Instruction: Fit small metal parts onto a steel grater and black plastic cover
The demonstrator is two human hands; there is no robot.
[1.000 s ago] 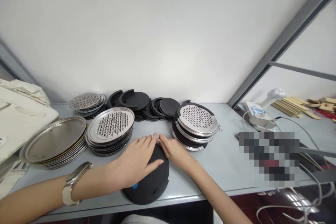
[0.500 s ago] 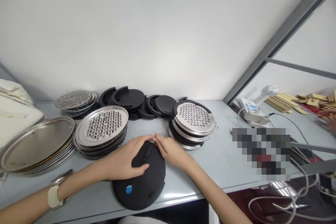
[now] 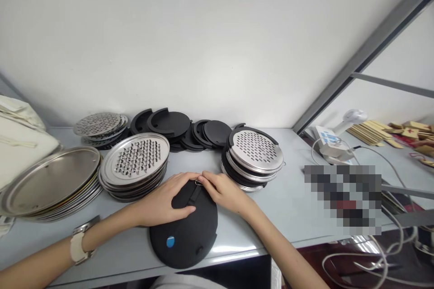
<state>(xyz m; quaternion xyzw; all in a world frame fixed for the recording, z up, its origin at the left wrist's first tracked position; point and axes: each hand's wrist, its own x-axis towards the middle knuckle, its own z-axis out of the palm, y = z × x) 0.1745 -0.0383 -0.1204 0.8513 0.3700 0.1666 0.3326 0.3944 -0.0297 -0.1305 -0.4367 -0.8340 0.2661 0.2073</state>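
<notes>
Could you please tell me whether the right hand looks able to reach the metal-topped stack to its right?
Probably yes: the right hand is close beside the metal-topped stack, with nothing visible between them, though it would likely have to leave the metal loop on the black disc.

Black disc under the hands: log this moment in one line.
left hand: over black disc, thumb apart | right hand: at wire loop, disc's far edge | blue dot: on disc
</notes>
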